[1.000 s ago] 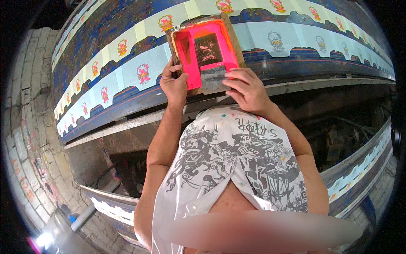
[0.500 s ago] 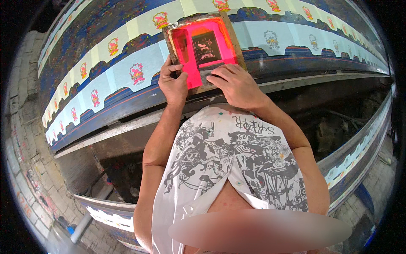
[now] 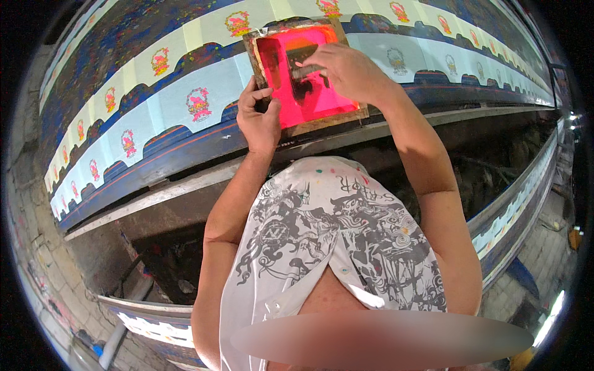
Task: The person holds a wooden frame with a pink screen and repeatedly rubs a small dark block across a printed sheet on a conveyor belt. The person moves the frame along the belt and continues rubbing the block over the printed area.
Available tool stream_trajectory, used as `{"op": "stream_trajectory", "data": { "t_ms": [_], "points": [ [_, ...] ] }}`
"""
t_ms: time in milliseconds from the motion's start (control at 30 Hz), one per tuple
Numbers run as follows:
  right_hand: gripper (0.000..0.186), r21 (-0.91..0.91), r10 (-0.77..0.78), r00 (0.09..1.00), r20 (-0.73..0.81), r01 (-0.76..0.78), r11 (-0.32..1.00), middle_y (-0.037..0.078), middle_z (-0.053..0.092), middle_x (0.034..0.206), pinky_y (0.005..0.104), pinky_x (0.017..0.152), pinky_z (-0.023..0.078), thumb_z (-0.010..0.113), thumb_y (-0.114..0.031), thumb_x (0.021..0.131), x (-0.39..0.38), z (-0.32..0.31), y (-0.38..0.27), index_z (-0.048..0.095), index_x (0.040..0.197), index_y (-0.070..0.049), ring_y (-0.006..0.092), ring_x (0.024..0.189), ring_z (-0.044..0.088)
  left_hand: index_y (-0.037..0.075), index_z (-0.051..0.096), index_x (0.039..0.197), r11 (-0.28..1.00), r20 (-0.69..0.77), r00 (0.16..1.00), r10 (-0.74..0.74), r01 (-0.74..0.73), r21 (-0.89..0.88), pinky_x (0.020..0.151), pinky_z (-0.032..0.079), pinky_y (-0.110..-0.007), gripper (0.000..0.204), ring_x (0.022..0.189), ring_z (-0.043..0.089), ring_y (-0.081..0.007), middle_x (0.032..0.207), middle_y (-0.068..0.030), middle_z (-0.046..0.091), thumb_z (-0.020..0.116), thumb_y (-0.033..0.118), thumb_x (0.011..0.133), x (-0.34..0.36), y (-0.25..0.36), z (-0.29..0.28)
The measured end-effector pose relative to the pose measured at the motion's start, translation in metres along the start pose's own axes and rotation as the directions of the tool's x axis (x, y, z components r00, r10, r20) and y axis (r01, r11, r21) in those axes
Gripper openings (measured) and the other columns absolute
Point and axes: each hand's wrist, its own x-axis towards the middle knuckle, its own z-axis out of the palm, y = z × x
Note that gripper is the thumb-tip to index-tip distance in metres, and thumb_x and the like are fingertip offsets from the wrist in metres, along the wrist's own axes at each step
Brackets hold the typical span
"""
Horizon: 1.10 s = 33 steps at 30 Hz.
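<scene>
A wooden screen printing frame lies on a light blue panel at the near edge of a long table, its mesh coated with bright pink ink and some orange near the far right corner. My left hand is closed on the frame's left edge, thumb bent inward. My right hand grips a narrow grey squeegee, which sits over the dark stencil window in the middle of the mesh. Pink ink is smeared over part of that window. The right fingertips partly cover the squeegee.
Light blue panels with pink printed emblems run along the table on the left; those right of the frame carry greyish emblems. Yellowish printed panels form a row behind. Another table with white pieces stands behind me, with brick flooring at left.
My right hand has pushed the squeegee away from me, from the frame's near edge to over the stencil window. The left hand keeps its hold on the frame.
</scene>
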Motion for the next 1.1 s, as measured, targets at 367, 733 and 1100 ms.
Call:
{"op": "stream_trajectory", "data": {
  "t_ms": [367, 733, 1100],
  "points": [
    [0.044, -0.246, -0.077, 0.988, -0.134, 0.042, 0.968, 0.012, 0.075, 0.129, 0.0489, 0.109, 0.057, 0.069, -0.002, 0.092, 0.016, 0.007, -0.010, 0.077, 0.135, -0.008, 0.0363, 0.122, 0.071, 0.000, 0.074, 0.124, 0.989, -0.010, 0.999, 0.046, -0.047, -0.139, 0.124, 0.050, -0.044, 0.025, 0.151, 0.061, -0.0331, 0.164, -0.0286, 0.059, 0.074, -0.007, 0.100, -0.009, 0.008, -0.011],
    [0.041, -0.145, -0.088, 0.993, -0.076, 0.076, 0.987, 0.010, 0.073, 0.127, 0.0478, 0.105, 0.057, 0.068, -0.005, 0.090, -0.083, 0.025, -0.098, 0.079, 0.130, -0.006, 0.0335, 0.116, 0.071, 0.002, 0.078, 0.114, 0.991, 0.027, 0.997, 0.071, -0.067, -0.113, 0.126, 0.047, -0.044, 0.017, 0.153, 0.060, -0.0343, 0.163, -0.0278, 0.060, 0.076, -0.007, 0.099, -0.020, 0.011, -0.019],
    [0.044, -0.178, -0.056, 0.978, -0.200, 0.020, 0.984, 0.017, 0.077, 0.131, 0.0532, 0.112, 0.056, 0.067, 0.001, 0.095, 0.020, -0.002, -0.010, 0.076, 0.137, -0.007, 0.0421, 0.129, 0.070, 0.001, 0.072, 0.136, 0.998, 0.008, 0.999, 0.050, -0.050, -0.036, 0.117, 0.055, -0.041, 0.038, 0.142, 0.067, -0.0293, 0.166, -0.0257, 0.058, 0.077, -0.005, 0.099, -0.026, 0.016, -0.019]
  ]
}}
